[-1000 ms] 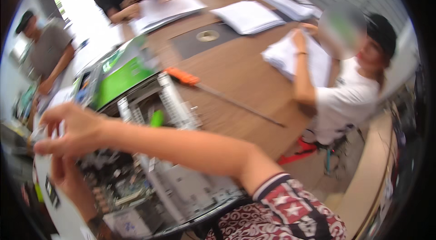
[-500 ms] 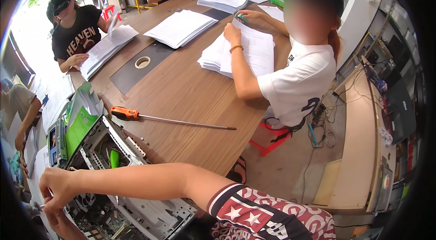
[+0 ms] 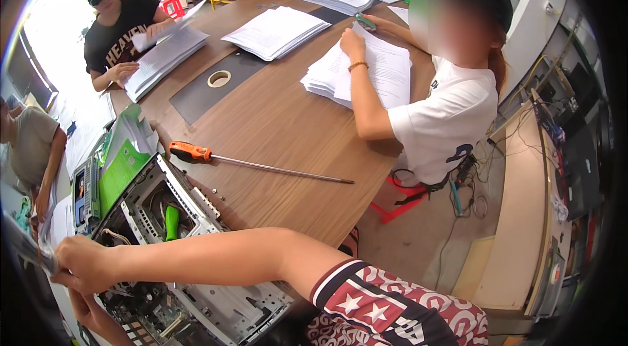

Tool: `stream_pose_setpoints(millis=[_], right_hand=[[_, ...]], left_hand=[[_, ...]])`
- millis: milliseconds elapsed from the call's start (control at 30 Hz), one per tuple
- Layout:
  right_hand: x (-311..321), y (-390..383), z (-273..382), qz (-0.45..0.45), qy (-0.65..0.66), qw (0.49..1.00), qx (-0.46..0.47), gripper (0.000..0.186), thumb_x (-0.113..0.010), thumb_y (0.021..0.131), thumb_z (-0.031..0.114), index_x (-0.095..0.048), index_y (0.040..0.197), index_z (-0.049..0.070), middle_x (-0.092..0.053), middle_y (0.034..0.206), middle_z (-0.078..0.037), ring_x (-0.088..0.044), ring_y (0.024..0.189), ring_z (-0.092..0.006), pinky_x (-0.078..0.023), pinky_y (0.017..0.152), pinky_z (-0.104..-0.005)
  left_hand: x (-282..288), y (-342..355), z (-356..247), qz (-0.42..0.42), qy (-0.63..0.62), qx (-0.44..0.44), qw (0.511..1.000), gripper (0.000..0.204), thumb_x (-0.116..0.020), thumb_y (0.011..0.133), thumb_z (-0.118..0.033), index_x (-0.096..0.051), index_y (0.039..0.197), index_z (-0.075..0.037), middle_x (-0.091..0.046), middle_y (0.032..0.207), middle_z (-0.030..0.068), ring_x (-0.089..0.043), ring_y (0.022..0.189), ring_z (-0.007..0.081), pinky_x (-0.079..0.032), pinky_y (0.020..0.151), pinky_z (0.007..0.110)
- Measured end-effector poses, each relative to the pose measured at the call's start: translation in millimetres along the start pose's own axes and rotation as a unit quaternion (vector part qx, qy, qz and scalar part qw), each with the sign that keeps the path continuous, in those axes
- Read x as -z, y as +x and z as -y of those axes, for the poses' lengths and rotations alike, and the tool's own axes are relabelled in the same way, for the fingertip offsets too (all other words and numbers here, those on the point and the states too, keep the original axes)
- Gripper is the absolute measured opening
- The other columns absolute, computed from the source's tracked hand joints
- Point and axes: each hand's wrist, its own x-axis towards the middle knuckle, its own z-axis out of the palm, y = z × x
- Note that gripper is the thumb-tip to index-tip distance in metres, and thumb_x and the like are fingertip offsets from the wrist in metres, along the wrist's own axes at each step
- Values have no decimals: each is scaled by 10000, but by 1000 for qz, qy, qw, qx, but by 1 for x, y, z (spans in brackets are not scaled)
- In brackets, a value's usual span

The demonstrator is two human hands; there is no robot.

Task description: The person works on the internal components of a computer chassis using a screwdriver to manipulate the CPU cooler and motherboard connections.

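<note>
My right hand [image 3: 85,262] reaches across to the far left, its fingers closed on a silvery object [image 3: 29,248] blurred at the picture's rim; I cannot make out its kind. Just below, my left hand [image 3: 80,303] is raised close to the right one, its fingers mostly hidden. Under my right forearm lies an opened computer case [image 3: 239,303] with bare metal framing and a circuit board [image 3: 154,313]. A green-handled tool [image 3: 172,223] rests inside its frame. Beyond the case, an orange-handled screwdriver [image 3: 281,169] with a long shaft lies on the wooden table.
A green folder [image 3: 124,169] and papers stand behind the case. Small screws [image 3: 214,192] lie on the tabletop [image 3: 288,130]. A tape roll [image 3: 219,78] and paper stacks [image 3: 276,32] lie farther off. Several people handle papers around the table; one in white [image 3: 435,120] sits at right.
My right hand has risen slightly, with the silvery object now showing beside it. The whole view has shifted a little. The person at left has lifted a sheet.
</note>
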Motion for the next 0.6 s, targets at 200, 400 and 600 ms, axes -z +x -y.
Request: stream_pose_setpoints(millis=[200,400,600], right_hand=[[18,16,-8,-95,25,995,33,252,-624,877,181,-618,697,5,-624,677,-157,-625,665,-377,-474,631,-466],[27,17,-15,-118,-45,988,84,186,-594,899,167,-614,790,17,-632,765,-173,-620,740,-402,-463,643,-486],[24,13,-13,-120,-51,987,99,224,-595,905,176,-594,755,9,-609,747,-169,-607,734,-405,-455,642,-485]], left_hand=[[30,13,13,110,44,7,993,264,-488,1031,-245,-581,924,-22,-528,759,12,-497,731,95,-401,713,244],[13,5,4,116,65,-2,991,195,-492,1031,-205,-557,977,-28,-499,709,16,-476,648,68,-388,631,218],[11,1,2,135,20,18,990,166,-541,990,-97,-525,1141,-30,-511,799,4,-471,702,52,-388,653,203]])
